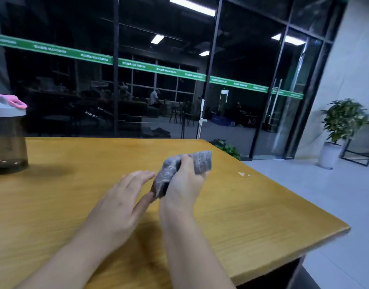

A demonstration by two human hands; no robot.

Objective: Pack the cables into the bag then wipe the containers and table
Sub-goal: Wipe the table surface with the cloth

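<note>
Cloth (184,171) sat bunched in the right hand (184,184), held up just above the tabletop (252,205), approx mid-width and toward the far right part of it. Its long axis ran roughly left-low to right-high: one end hung down by the wrist side, other end poked out past the knuckles. Right fingers were curled round the middle of it, gripping firmly. Left hand (125,197) lay just beside it on the left, fingers (141,176) straight and together, tips at or nearly touching the cloth's lower-left fold; w/ the blur, contact couldn't be told for sure. It held nothing. Container (8,138), dark w/ grey lid, stood well apart at far left edge, so left hand was the nearer one to it. No cables or bag in view. Judging by this, packing looked done and wiping was the step in hand; next move prob. needs the cloth flattened or refolded before pressing it down.
</note>
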